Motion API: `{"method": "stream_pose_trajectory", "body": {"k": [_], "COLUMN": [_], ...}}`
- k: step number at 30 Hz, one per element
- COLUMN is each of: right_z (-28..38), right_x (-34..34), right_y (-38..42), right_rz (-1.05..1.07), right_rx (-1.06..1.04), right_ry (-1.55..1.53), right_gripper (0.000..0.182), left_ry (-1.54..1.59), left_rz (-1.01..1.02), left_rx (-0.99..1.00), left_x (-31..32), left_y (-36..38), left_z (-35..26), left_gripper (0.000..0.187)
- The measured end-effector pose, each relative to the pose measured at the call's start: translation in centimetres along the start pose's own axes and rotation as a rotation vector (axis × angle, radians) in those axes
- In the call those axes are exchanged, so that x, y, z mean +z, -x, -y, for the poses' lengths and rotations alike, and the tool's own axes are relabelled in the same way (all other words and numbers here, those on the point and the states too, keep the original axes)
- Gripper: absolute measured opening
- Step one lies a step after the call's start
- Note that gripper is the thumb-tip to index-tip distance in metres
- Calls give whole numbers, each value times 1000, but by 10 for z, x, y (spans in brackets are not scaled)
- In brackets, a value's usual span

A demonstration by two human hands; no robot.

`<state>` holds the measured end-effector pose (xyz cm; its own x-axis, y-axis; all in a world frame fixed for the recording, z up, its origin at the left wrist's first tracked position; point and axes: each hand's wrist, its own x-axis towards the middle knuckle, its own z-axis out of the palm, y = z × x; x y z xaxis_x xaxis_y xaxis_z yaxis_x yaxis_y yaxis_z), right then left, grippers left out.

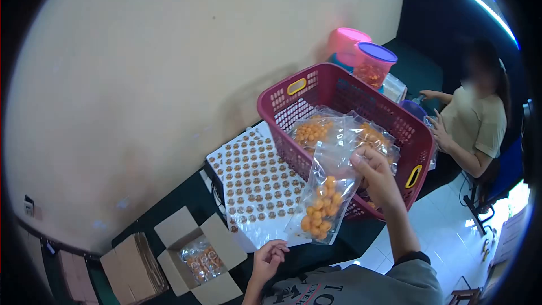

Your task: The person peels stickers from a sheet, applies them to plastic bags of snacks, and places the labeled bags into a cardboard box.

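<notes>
Bag [324, 206] Held Over the Basket's [323, 87] Near Edge

The right hand [375, 178] pinches the bag's upper right edge between thumb and fingers; the bag hangs tilted, overlapping the right side of the sheet [254, 178]. The left hand [268, 258], slightly curled and seemingly free, is apart from the bag, by the sheet's near edge. The step in hand appears to be handling one bag; any move from here would call for a firm pinch, as the plastic looks slick and limp.

Clear, glossy film wraps round orange pieces [320, 214], gathered low. Similar bags [313, 131] lie in the latticed, rigid basket. Rows of brown discs dot the smooth white sheet.
</notes>
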<state>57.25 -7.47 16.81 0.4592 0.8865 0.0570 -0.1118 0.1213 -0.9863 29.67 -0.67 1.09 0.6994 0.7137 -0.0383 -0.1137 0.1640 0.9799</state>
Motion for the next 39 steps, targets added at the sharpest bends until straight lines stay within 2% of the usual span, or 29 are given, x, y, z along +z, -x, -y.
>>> {"method": "stream_pose_trajectory", "body": {"k": [2, 4, 6, 8, 10, 11, 12, 14, 16, 17, 19, 25, 30, 33, 35, 37, 39], "right_z": [-26, -43, -63, -74, -91, -107, -121, -126, -146, -145, -147, -141, -146, -156, -154, -152, -151], "right_x": [13, 26, 37, 46, 52, 58, 59, 77, 83, 88, 92, 97, 98, 98, 97, 97, 99], "right_y": [3, 5, 6, 10, 15, 20, 29, 50, 64, 69, 70, 70, 73, 74, 73, 70, 67], "right_rz": [47, 82, 87, 107, 82, 85, 139, 161, 363, 412, 405, 409, 266, 211, 251, 293, 382], "right_rx": [4, 64, 155, 194, 308, 360, 399, 605, 685, 686, 639, 548, 567, 566, 576, 590, 531], "right_ry": [-164, -144, -253, -307, -474, -478, -431, -481, -571, -527, -441, -255, -347, -473, -462, -451, -220], "right_gripper": [19, 18, 16, 18, 26, 36, 42, 46, 38, 24, 21, 20, 12, 11, 11, 12, 16], "left_ry": [67, 48, -71, -42, 75, 53, 54, 95, 91, 84, 57, 34, 30, 106, 307, 241, 162], "left_rz": [224, 124, 40, -63, -169, -189, -200, -277, -292, -291, -278, -337, -296, -234, -279, -250, -238], "left_rx": [160, 197, 16, -23, -48, -35, -39, -34, -14, -14, -33, -27, -57, -171, -310, -259, -213], "left_x": [3, 13, 14, 22, 21, 19, 19, 23, 23, 24, 21, 20, 15, 9, 8, 4, 1], "left_y": [3, 5, 7, 8, 11, 12, 12, 10, 10, 10, 13, 12, 12, 13, 13, 14, 16], "left_z": [-16, -25, -28, -39, -36, -32, -30, -28, -20, -19, -16, -1, 1, -1, -2, 0, -5], "left_gripper": [34, 28, 27, 29, 32, 33, 33, 34, 32, 32, 30, 29, 29, 31, 34, 35, 35]}}
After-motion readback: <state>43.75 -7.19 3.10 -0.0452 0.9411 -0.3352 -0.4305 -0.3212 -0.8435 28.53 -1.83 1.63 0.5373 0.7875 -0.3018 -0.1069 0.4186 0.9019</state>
